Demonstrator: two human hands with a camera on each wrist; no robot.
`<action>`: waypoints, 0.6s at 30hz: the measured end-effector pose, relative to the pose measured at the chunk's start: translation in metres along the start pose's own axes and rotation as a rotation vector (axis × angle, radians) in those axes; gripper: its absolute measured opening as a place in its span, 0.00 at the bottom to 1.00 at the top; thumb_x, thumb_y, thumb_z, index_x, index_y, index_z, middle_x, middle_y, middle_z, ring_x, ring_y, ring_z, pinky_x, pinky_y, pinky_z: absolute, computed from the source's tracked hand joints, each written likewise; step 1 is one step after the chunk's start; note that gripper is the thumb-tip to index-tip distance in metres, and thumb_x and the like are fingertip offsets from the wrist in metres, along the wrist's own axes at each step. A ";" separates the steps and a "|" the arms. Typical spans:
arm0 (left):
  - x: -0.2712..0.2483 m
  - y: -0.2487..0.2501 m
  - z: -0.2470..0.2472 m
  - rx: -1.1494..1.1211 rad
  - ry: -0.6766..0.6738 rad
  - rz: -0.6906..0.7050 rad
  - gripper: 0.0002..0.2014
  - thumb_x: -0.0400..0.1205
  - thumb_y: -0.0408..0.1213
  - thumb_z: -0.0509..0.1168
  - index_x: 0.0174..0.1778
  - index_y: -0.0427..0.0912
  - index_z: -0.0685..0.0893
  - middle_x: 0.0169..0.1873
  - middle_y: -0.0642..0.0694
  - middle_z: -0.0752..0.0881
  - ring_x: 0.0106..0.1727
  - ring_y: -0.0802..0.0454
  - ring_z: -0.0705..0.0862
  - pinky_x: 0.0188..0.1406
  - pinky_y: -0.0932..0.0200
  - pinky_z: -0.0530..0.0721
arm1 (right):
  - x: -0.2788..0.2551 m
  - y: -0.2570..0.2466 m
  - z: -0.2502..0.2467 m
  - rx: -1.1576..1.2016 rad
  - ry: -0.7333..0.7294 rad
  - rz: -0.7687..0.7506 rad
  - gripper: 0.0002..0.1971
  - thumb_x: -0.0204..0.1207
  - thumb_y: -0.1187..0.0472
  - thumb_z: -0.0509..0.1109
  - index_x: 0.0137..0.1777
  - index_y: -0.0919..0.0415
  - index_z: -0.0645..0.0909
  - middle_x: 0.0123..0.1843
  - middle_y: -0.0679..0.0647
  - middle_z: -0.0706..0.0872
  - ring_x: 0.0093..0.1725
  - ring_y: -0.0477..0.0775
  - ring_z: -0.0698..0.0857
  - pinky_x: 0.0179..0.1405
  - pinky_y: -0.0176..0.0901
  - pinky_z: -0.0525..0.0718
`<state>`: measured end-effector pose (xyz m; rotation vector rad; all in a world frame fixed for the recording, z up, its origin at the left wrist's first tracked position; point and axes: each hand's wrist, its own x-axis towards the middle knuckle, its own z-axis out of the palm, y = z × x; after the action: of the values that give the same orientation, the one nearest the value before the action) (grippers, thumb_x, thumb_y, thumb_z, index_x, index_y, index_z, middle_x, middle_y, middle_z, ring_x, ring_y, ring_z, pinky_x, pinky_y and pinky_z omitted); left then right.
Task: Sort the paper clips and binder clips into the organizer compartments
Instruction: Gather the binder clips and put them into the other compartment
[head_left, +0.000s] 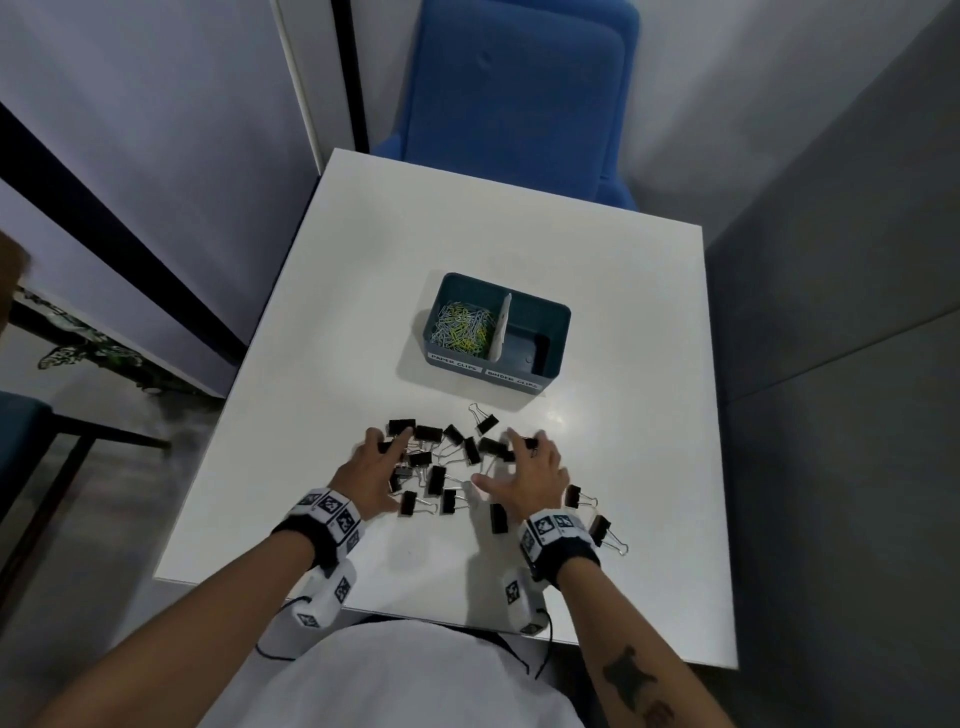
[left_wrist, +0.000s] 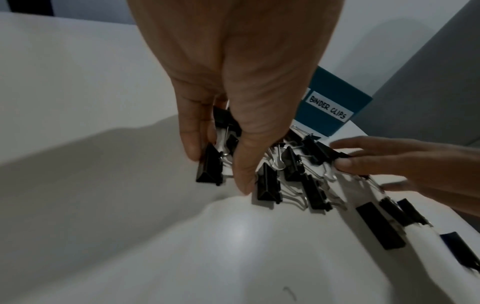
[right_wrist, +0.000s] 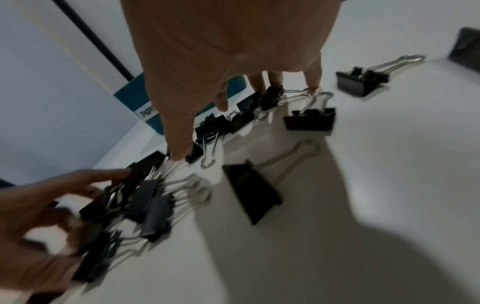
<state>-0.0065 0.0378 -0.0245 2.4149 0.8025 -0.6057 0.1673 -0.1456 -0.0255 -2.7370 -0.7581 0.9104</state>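
Head view: paper clips (head_left: 464, 329) already heaped in organizer (head_left: 551, 312) left compartment, labelled for them; right compartment, labelled binder clips, bare, none visible inside; black binder clips (head_left: 435, 478) all loose on white table (head_left: 597, 249), just short of organizer; left hand (head_left: 375, 470) spread over pile's left edge, fingers straight, raking rather than gripping; right hand (head_left: 530, 467) likewise splayed on pile's right edge, nothing pinched; few strays near right wrist; roughly half done by judgement: binder clips wholly left to move
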 end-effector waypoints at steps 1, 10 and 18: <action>0.002 0.006 0.001 0.003 0.000 0.005 0.56 0.67 0.41 0.79 0.83 0.57 0.46 0.71 0.40 0.57 0.68 0.36 0.70 0.53 0.44 0.84 | -0.001 -0.007 0.003 -0.011 -0.003 -0.026 0.44 0.64 0.28 0.70 0.79 0.38 0.59 0.86 0.57 0.50 0.84 0.65 0.50 0.78 0.73 0.55; 0.006 0.029 -0.001 -0.069 0.072 0.132 0.45 0.75 0.40 0.73 0.83 0.52 0.52 0.71 0.42 0.61 0.64 0.38 0.76 0.52 0.46 0.83 | -0.016 -0.004 -0.017 0.136 0.074 -0.114 0.42 0.70 0.36 0.73 0.82 0.47 0.61 0.85 0.60 0.57 0.82 0.63 0.59 0.76 0.66 0.68; 0.028 0.003 -0.037 -0.026 0.099 -0.092 0.56 0.66 0.66 0.73 0.82 0.54 0.49 0.79 0.44 0.56 0.74 0.40 0.64 0.60 0.40 0.78 | -0.052 0.109 -0.038 0.084 0.043 0.314 0.53 0.54 0.24 0.75 0.75 0.50 0.63 0.67 0.61 0.66 0.67 0.67 0.73 0.56 0.61 0.84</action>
<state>0.0244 0.0695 -0.0110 2.4101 0.9615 -0.5110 0.1995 -0.2659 -0.0008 -2.8363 -0.2781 0.9114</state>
